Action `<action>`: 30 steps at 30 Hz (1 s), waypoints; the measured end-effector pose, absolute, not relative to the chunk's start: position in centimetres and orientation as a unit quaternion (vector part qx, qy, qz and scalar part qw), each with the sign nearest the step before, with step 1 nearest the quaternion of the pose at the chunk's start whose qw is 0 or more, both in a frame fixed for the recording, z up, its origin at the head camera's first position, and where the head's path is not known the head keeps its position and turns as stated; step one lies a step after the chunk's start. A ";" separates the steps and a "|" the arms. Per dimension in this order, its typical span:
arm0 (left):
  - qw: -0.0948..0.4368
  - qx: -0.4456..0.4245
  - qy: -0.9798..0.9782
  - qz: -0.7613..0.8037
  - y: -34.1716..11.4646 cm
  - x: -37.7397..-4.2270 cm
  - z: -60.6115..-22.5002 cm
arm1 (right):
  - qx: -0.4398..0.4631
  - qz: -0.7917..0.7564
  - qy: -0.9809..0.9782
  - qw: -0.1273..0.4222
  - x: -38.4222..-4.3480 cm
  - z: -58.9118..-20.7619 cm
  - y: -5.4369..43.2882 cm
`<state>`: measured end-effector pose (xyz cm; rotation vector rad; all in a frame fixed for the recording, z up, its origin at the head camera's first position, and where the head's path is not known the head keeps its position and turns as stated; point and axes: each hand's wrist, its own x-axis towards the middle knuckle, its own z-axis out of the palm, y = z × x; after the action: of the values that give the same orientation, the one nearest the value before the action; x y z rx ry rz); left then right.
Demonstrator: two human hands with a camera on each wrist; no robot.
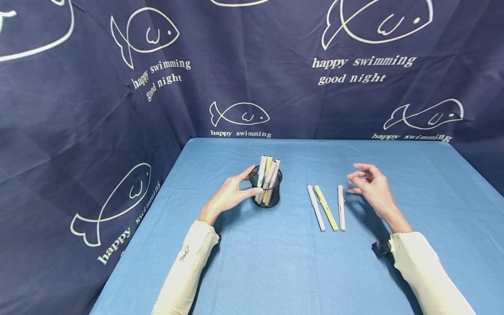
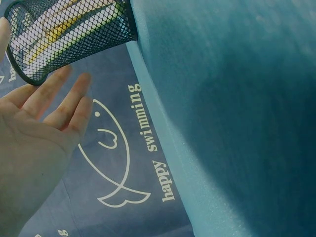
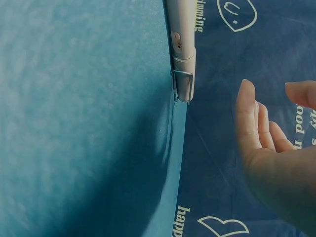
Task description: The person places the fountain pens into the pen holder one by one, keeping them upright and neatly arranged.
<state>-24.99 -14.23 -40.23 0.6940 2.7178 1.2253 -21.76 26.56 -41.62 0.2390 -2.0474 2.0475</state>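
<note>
A black mesh pen holder (image 1: 275,192) stands upright on the blue table, with several white, yellow and pale pink pens (image 1: 270,175) in it. My left hand (image 1: 228,194) holds its upper rim between thumb and fingers; the left wrist view shows fingertips against the mesh cup (image 2: 74,39). To the right lie a pale lilac pen (image 1: 316,208), a yellow pen (image 1: 326,208) and a whitish pen (image 1: 341,208). Above the table, just right of the whitish pen, my right hand (image 1: 372,186) has loosely bent fingers and holds nothing. A pale pen with a wire clip (image 3: 183,44) appears in the right wrist view.
A blue cloth covers the table (image 1: 267,262). Dark blue fabric (image 1: 291,100) printed with white fish and lettering hangs behind the table and along its left side.
</note>
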 end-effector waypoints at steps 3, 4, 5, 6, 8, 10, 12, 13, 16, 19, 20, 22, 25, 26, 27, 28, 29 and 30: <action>0.041 0.226 0.889 0.398 -14.2 -25.0 -40.2 | 0.070 0.689 -0.713 0.105 -21.7 -41.5 26.7; 0.041 0.226 0.889 0.397 -14.2 -25.0 -40.2 | 0.064 0.691 -0.713 0.098 -21.7 -41.5 26.7; 0.041 0.225 0.889 0.396 -14.2 -25.0 -40.2 | 0.059 0.689 -0.716 0.092 -21.7 -41.5 26.8; 0.040 0.225 0.889 0.396 -14.2 -25.0 -40.2 | 0.053 0.686 -0.721 0.085 -21.7 -41.5 26.8; 0.040 0.225 0.889 0.396 -14.2 -25.0 -40.2 | 0.045 0.680 -0.728 0.070 -21.7 -41.4 26.9; 0.040 0.226 0.889 0.396 -14.3 -25.0 -40.2 | 0.038 0.676 -0.734 0.056 -21.7 -41.4 27.0; 0.041 0.226 0.889 0.397 -14.3 -25.0 -40.2 | 0.035 0.666 -0.743 0.046 -21.8 -41.5 27.1; 0.041 0.226 0.889 0.396 -14.3 -25.0 -40.2 | 0.035 0.662 -0.747 0.042 -21.8 -41.5 27.1; 0.040 0.226 0.889 0.397 -14.3 -25.0 -40.2 | 0.032 0.647 -0.761 0.032 -21.9 -41.5 27.1; 0.041 0.225 0.889 0.397 -14.3 -25.0 -40.2 | 0.026 0.633 -0.774 0.022 -21.9 -41.6 27.1; 0.041 0.225 0.889 0.397 -14.3 -24.9 -40.1 | 0.025 0.627 -0.778 0.020 -21.9 -41.6 27.1; 0.042 0.224 0.889 0.397 -14.3 -24.9 -40.1 | 0.023 0.617 -0.786 0.015 -21.9 -41.6 27.0; 0.042 0.225 0.889 0.397 -14.3 -24.9 -40.1 | 0.020 0.610 -0.792 0.009 -21.8 -41.6 27.0; 0.042 0.225 0.889 0.397 -14.3 -24.9 -40.1 | 0.018 0.608 -0.794 0.007 -21.8 -41.6 26.9; 0.041 0.226 0.888 0.397 -14.3 -24.9 -40.1 | 0.014 0.608 -0.794 0.003 -21.8 -41.6 26.9; 0.040 0.227 0.888 0.397 -14.3 -24.9 -40.1 | 0.011 0.608 -0.794 -0.001 -21.8 -41.6 26.9; 0.040 0.227 0.888 0.397 -14.3 -25.0 -40.2 | 0.008 0.608 -0.794 -0.006 -21.8 -41.6 26.9; 0.039 0.228 0.888 0.397 -14.3 -25.0 -40.2 | 0.004 0.607 -0.794 -0.011 -21.9 -41.6 26.9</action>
<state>-24.98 -14.32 -40.21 0.7000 2.7229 1.2156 -21.85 26.88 -41.56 0.0130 -2.5130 1.9209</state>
